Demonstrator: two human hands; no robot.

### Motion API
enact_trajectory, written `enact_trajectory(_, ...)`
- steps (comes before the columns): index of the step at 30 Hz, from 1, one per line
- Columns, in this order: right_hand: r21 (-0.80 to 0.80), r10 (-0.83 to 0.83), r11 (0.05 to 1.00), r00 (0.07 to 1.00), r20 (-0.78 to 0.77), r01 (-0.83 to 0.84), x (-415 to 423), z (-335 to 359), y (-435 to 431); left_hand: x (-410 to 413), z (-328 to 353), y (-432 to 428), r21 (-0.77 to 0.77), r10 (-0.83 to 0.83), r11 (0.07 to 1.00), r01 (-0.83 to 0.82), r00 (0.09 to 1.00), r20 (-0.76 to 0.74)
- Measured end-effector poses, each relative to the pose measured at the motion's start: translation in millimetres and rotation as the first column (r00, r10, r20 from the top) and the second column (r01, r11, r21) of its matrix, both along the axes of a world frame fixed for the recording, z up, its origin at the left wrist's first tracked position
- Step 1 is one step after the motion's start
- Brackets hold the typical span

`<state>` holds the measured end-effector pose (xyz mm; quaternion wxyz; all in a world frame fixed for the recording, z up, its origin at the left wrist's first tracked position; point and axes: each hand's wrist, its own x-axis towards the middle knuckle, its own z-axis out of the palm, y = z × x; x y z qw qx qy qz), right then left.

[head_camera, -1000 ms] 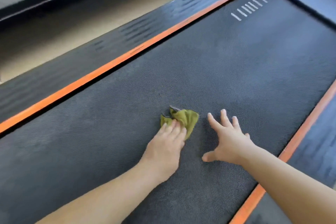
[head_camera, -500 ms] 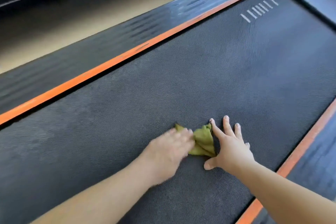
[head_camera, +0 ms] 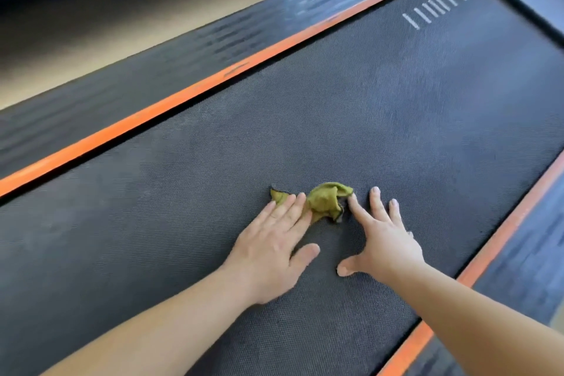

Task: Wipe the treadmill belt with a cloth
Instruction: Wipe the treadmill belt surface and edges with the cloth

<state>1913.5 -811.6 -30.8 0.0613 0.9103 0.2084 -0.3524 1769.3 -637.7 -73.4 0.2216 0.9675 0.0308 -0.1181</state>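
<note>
pale flooring (head_camera: 91, 49) shows beyond the treadmill, whose dark textured belt (head_camera: 396, 119) fills most of the view between two orange strips, one on the floor side (head_camera: 171, 101) and one on the opposite side (head_camera: 500, 235). left hand (head_camera: 271, 250) lies flat on the belt, fingers (head_camera: 290, 207) extended and close together, their tips pressing down on one end of the green cloth (head_camera: 323, 200) rather than gripping it. right hand (head_camera: 381, 238) is also flat and spread, its index fingertip touching the other end of the cloth, nothing clasped in it. cloth sits bunched between the two sets of fingertips, near the middle of the belt's width, well short of the white tick marks (head_camera: 433, 7) further up the belt

to wipe well, i judge the cloth should be flattened out under a full palm, since bunched fabric cleans only a narrow track. press evenly, sweep from strip to strip in overlapping passes, and keep fingertips from sliding off the fabric onto bare belt
</note>
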Motion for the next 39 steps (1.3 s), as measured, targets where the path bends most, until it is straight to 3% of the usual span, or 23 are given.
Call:
enact_trajectory(3, 0.029, 0.003, 1.000, 1.000, 0.017, -0.003, -1, -3, -1, 5, -7, 7, 0.107, 0.031, 0.994, -0.030, 1.000, -0.008)
enact_trajectory(5, 0.015, 0.004, 1.000, 1.000, 0.008, -0.004, 2, -1, 0, 21, -11, 27, 0.159, 0.133, 0.978, -0.136, 0.991, 0.034)
enact_trajectory(8, 0.012, -0.004, 1.000, 1.000, -0.003, 0.004, 1, -1, -1, 30, -5, 18, 0.069, 0.261, 0.963, -0.261, 0.965, -0.003)
enact_trajectory(9, 0.026, -0.004, 1.000, 1.000, 0.008, 0.003, 0, -3, -2, 26, -2, -1, 0.014, 0.211, 0.977, -0.211, 0.978, 0.009)
enact_trajectory(11, 0.041, -0.002, 0.999, 1.000, 0.018, 0.002, 1, -5, -4, 7, 10, -35, -0.050, -0.060, 0.997, 0.062, 0.998, 0.037)
enact_trajectory(13, 0.040, -0.014, 0.999, 1.000, 0.006, 0.014, 1, -5, -5, 3, 9, -32, -0.031, -0.227, 0.973, 0.228, 0.974, 0.024)
enact_trajectory(15, 0.038, -0.017, 0.999, 1.000, 0.010, 0.017, 2, -8, -5, 16, -2, -6, 0.074, -0.104, 0.992, 0.099, 0.992, 0.065)
enact_trajectory(16, 0.028, -0.020, 0.999, 1.000, 0.011, 0.019, 3, -8, -5, 24, -4, 8, 0.091, 0.051, 0.994, -0.056, 0.997, 0.061)
enact_trajectory(18, 0.018, -0.029, 0.999, 0.999, 0.014, 0.029, 2, -8, -5, 28, -5, 9, 0.089, 0.287, 0.954, -0.286, 0.958, 0.000)
enact_trajectory(19, 0.027, -0.028, 0.999, 0.999, 0.016, 0.028, 1, -9, -6, 26, -5, -4, 0.052, 0.327, 0.944, -0.326, 0.945, -0.013)
enact_trajectory(23, 0.048, -0.019, 0.999, 1.000, 0.007, 0.019, -1, -6, -4, 13, 10, -42, -0.200, 0.059, 0.978, -0.067, 0.997, -0.044)
enact_trajectory(26, 0.111, -0.015, 0.994, 0.998, 0.062, 0.008, -8, 0, -6, 14, 11, -6, -0.158, 0.135, 0.980, -0.118, 0.985, 0.103)
enact_trajectory(28, 0.238, 0.101, 0.960, 0.973, 0.206, -0.150, -29, 0, -3, 5, 14, 16, -0.140, 0.218, 0.970, -0.200, 0.968, 0.128)
enact_trajectory(31, 0.402, 0.299, 0.816, 0.898, 0.324, -0.417, -61, -9, 15, -20, 13, 36, -0.111, 0.289, 0.954, -0.280, 0.955, 0.073)
enact_trajectory(33, 0.372, 0.421, 0.782, 0.863, 0.277, -0.501, -63, -23, 29, -41, 9, 49, -0.090, 0.303, 0.951, -0.297, 0.951, 0.068)
enact_trajectory(35, 0.301, 0.454, 0.807, 0.860, 0.233, -0.508, -54, -32, 38, -60, 7, 61, -0.069, 0.331, 0.943, -0.326, 0.940, 0.082)
enact_trajectory(37, 0.227, 0.431, 0.840, 0.860, 0.273, -0.493, -39, -41, 45, -75, 7, 72, -0.034, 0.374, 0.928, -0.372, 0.924, 0.082)
enact_trajectory(39, 0.172, 0.312, 0.914, 0.909, 0.278, -0.367, -23, -44, 60, -85, 8, 83, 0.021, 0.431, 0.901, -0.433, 0.900, 0.056)
